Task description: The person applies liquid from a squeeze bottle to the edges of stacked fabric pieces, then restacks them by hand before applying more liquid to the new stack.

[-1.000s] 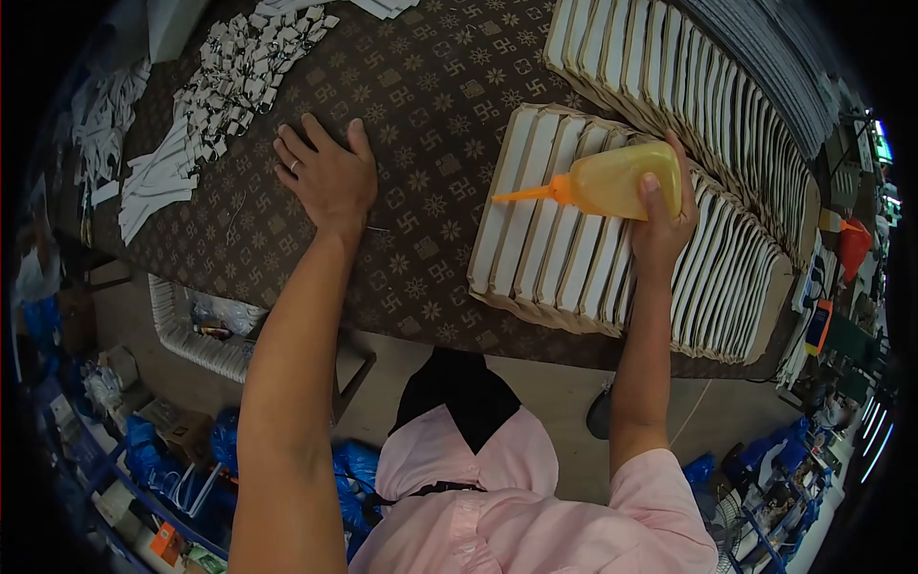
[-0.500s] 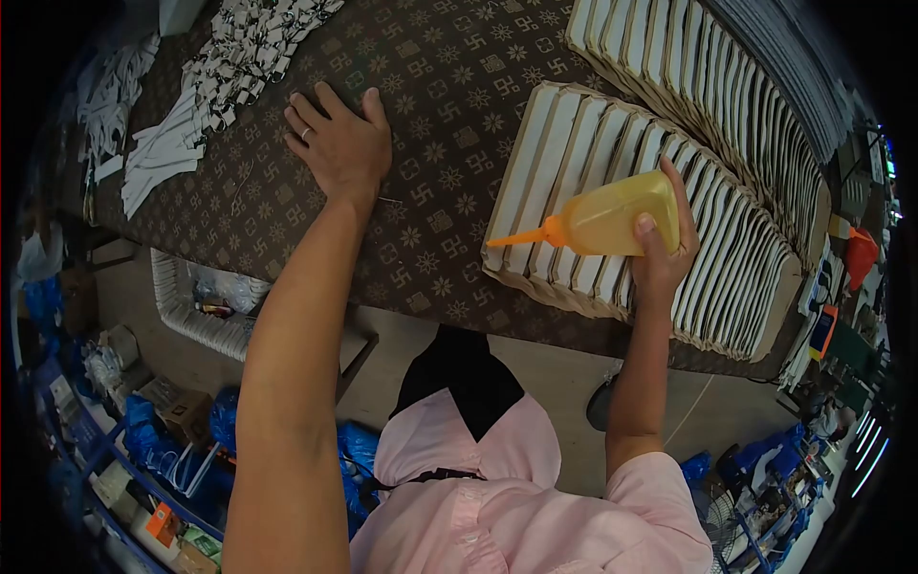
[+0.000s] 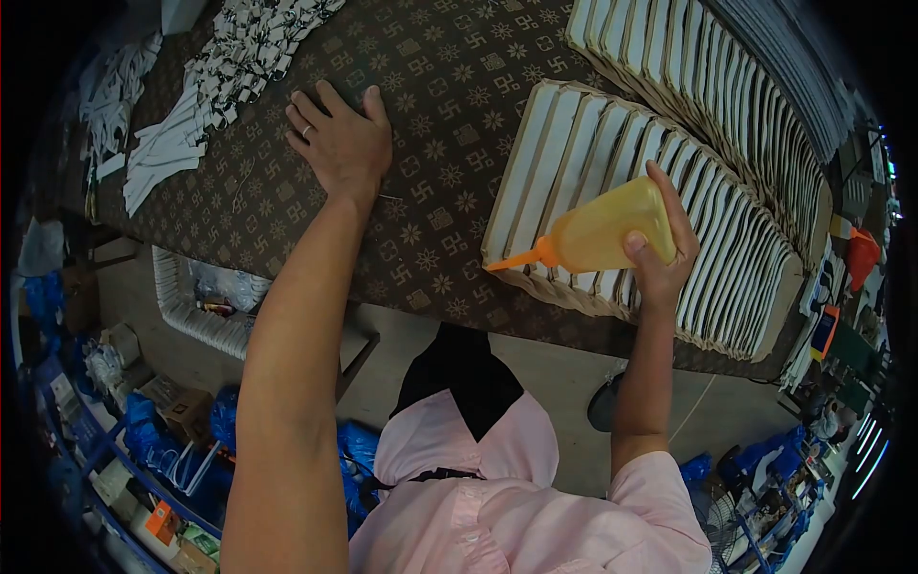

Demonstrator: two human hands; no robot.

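My right hand (image 3: pixel 662 251) is wrapped round a squeeze bottle (image 3: pixel 612 228) of yellowish liquid with a long orange nozzle. The bottle lies over a fanned row of white strips with brown paper edges (image 3: pixel 555 182). Its nozzle tip is at the row's near left corner; whether it touches cannot be made out. On the patterned brown tablecloth (image 3: pixel 430 163), my left hand (image 3: pixel 342 143) rests flat with fingers spread, a ring on one finger. Nothing is in that hand.
Behind the near row lies a second row of strips (image 3: pixel 660 48). A heap of small white pieces with metal clips (image 3: pixel 249 57) and loose white strips (image 3: pixel 163 163) lie at the far left. Below the table is a white woven basket (image 3: pixel 186 316). Blue shelving (image 3: pixel 105 459) stands lower left.
My right hand has tilted the bottle, so its body and nozzle sit slightly lower, with the tip nearer the strips' near corner. The left hand has stayed in place.
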